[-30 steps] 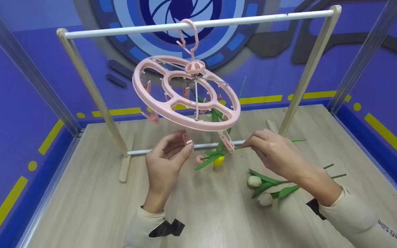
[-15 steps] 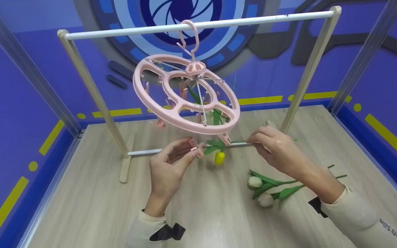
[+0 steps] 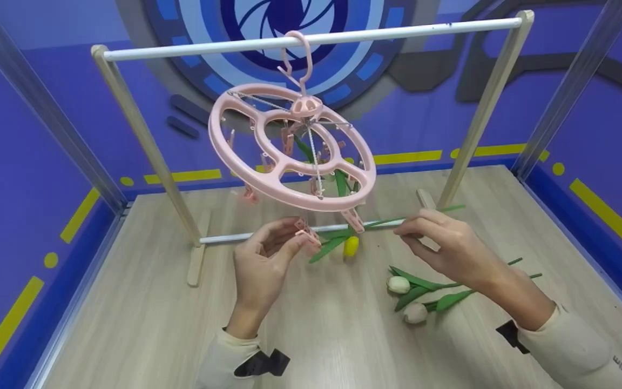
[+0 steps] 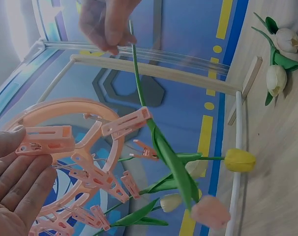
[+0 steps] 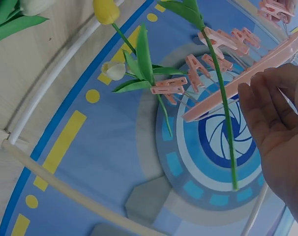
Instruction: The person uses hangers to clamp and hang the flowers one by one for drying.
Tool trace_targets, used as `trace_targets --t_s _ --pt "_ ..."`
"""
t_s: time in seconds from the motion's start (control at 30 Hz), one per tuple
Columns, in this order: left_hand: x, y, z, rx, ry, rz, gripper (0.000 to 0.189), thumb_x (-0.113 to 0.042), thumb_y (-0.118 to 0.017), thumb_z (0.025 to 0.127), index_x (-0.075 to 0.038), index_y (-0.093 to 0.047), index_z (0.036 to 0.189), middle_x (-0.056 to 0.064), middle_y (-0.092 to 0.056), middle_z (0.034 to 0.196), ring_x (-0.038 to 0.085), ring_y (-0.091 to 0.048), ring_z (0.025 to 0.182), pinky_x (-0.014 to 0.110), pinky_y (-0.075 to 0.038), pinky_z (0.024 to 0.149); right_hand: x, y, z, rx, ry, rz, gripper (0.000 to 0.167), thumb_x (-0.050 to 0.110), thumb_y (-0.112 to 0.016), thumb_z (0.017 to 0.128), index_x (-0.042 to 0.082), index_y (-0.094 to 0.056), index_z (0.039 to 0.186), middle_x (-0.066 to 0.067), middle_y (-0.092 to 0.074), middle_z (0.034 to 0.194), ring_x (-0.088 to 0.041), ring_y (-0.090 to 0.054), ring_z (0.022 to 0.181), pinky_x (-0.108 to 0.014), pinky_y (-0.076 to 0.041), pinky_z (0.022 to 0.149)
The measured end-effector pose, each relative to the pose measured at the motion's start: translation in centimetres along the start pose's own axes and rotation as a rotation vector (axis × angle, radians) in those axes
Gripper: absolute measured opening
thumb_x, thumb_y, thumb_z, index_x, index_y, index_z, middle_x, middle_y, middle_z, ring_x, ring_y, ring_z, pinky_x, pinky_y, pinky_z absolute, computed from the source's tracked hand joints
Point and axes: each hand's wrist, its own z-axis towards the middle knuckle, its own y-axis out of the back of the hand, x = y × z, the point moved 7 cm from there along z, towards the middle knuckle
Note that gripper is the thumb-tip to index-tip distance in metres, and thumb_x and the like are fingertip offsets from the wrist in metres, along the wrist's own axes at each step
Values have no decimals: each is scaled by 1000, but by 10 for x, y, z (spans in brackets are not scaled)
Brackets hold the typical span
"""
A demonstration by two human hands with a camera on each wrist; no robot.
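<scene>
A pink round clip hanger [image 3: 235, 162] hangs from the rack's top bar. My left hand [image 3: 262, 265] pinches one of its pink clothespins [image 4: 45, 140] between thumb and fingers; no stem shows in that clothespin. Another clothespin [image 4: 127, 123] bites the green stem of a pink tulip [image 4: 210, 212], which hangs head down. My right hand [image 3: 446, 237] is beside the stem's far end; in the right wrist view its fingers are loosely bent, apart from the stem [image 5: 227, 123]. A yellow tulip [image 4: 240, 160] and white tulips [image 5: 113, 71] hang behind from other clips.
Two white tulips [image 3: 398, 284] lie on the wooden table [image 3: 154, 324] below my right forearm. The rack has wooden side posts [image 3: 143, 135], a white top bar [image 3: 397, 33] and a low white bar [image 3: 224, 238]. Blue patterned walls [image 3: 35, 135] enclose the table.
My right hand has let go of the tulip stem and drawn right. My left hand has shifted slightly right with the clothespin, and the hanger has turned a little.
</scene>
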Motion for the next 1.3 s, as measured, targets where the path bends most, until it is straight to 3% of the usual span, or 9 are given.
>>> trace_targets --t_s 0.13,0.47,0.83,0.97,1.13,1.3 --pt "0 0 0 -1 -3 0 28 -6 -85 91 0 -77 117 3 -80 108 21 -77 98 33 -64 86 -5 1 -13 -8 -7 12 47 -25 -84 70 4 -73 106 -7 -71 100 -19 -71 81 -16 -59 78" --pt "3 0 -2 -2 24 -6 25 -5 -83 93 -1 -77 117 2 -79 111 20 -76 102 35 -63 91 -30 7 -53 59 -192 35 45 -22 -82 77 8 -74 109 -3 -72 105 -19 -73 87 -14 -58 83" --pt "4 1 -1 -13 32 -21 23 -5 -82 94 1 -77 116 4 -79 110 22 -76 100 35 -63 88 -70 10 -112 99 -365 -42 43 -15 -87 76 13 -77 108 3 -72 101 -13 -70 85 -10 -52 77" --pt "5 2 -1 -13 23 -10 23 -5 -81 94 1 -77 116 4 -79 110 22 -76 100 38 -64 87 -82 7 -130 140 -437 -54 37 -10 -87 80 13 -77 107 1 -72 100 -16 -70 86 -21 -58 75" --pt "4 2 -1 -14 15 -7 23 -5 -82 94 1 -77 115 4 -79 109 22 -77 99 38 -64 86 -95 3 -152 264 -577 -44 29 -4 -84 87 15 -78 108 3 -73 102 -18 -70 91 -39 -63 76" --pt "4 2 0 -18 15 -19 23 -4 -82 93 2 -77 115 4 -79 108 22 -77 98 36 -64 85 -105 0 -172 345 -654 -15 20 -1 -82 90 12 -78 106 0 -73 101 -15 -70 91 -44 -63 75"
